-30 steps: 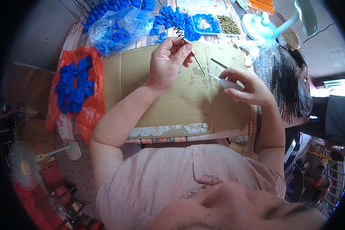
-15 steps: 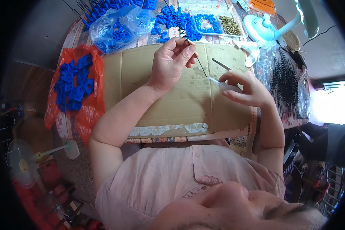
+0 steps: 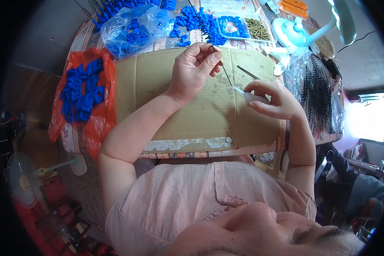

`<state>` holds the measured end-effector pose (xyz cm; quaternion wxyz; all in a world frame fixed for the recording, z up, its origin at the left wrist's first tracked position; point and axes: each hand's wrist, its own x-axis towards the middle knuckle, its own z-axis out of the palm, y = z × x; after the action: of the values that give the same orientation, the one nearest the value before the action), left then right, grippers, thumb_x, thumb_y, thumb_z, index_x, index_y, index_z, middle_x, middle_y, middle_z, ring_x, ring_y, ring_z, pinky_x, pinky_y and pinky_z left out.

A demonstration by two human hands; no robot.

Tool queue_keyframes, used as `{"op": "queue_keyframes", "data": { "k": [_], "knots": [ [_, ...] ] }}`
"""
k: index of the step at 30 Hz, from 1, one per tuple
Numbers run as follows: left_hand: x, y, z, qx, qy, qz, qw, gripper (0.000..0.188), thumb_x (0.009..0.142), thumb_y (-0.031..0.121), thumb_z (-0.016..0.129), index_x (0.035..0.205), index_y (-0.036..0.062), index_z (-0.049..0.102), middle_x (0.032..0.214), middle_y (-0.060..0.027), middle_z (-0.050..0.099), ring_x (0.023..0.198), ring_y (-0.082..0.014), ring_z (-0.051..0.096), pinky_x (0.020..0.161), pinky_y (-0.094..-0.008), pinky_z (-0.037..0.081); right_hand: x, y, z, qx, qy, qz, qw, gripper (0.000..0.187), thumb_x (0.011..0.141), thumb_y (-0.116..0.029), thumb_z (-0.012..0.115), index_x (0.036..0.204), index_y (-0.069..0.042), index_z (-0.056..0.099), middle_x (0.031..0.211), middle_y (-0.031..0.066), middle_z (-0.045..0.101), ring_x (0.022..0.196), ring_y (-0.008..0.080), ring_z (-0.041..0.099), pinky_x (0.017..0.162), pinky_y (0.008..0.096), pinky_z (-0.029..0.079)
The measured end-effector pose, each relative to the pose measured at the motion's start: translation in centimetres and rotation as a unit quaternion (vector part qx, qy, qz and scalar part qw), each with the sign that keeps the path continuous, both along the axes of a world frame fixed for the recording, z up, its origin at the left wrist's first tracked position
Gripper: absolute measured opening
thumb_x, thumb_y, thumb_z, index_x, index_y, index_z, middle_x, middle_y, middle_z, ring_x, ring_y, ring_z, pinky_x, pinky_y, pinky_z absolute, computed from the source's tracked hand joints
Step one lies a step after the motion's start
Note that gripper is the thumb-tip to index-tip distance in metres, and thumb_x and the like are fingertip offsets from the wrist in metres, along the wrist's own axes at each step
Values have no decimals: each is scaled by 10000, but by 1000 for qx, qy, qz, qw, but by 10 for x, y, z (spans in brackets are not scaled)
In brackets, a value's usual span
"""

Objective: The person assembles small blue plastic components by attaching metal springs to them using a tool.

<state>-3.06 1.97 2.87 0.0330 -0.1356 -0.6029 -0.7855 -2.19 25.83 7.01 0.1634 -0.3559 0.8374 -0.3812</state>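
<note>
My left hand (image 3: 191, 73) is closed in a pinch over the brown cardboard (image 3: 179, 121). It holds a black coiled wire (image 3: 205, 28), whose spiral part rises away from me. The wire's straight end (image 3: 227, 76) slants down toward my right hand (image 3: 276, 99). Between the curled fingers of that hand sits a small whitish squeeze bottle (image 3: 256, 97) with a narrow nozzle (image 3: 239, 90). Wire tip and nozzle tip meet or nearly meet; contact cannot be made out. A dark slender pointed tool (image 3: 247, 72) lies just beyond my right fingers, its near end hidden by them.
At left, an orange-red bag (image 3: 109, 91) holds blue plastic parts (image 3: 82, 87). Farther back are a clear bag (image 3: 134, 32) of blue pieces, loose blue parts (image 3: 187, 21) and a tray of brass-coloured pins (image 3: 257, 29). A lamp (image 3: 292, 32) and black coils (image 3: 318, 91) stand right.
My left hand has shifted slightly to the right with the wire, whose tip is a little closer to the nozzle. My right hand keeps its hold on the bottle, nearly still.
</note>
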Motion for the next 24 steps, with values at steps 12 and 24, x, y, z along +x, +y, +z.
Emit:
{"op": "queue_keyframes", "data": {
  "k": [12,24],
  "knots": [
    [1,1,1,0,4,6,1000,111,896,125,605,915,18,583,774,-30,633,656,-61,581,567,-201,481,0,2,-2,2,-10,-6,1000,291,759,-219,629,983,-37,594,636,84,598,546,190,589,519,305,436],
    [1,1,0,9,10,6,1000,118,894,137,611,915,24,585,764,-24,629,658,-60,581,568,-201,478,1,0,-1,-5,-5,-10,1000,270,754,-215,634,958,-42,598,623,96,583,534,209,578,516,313,432]
  ]
}}
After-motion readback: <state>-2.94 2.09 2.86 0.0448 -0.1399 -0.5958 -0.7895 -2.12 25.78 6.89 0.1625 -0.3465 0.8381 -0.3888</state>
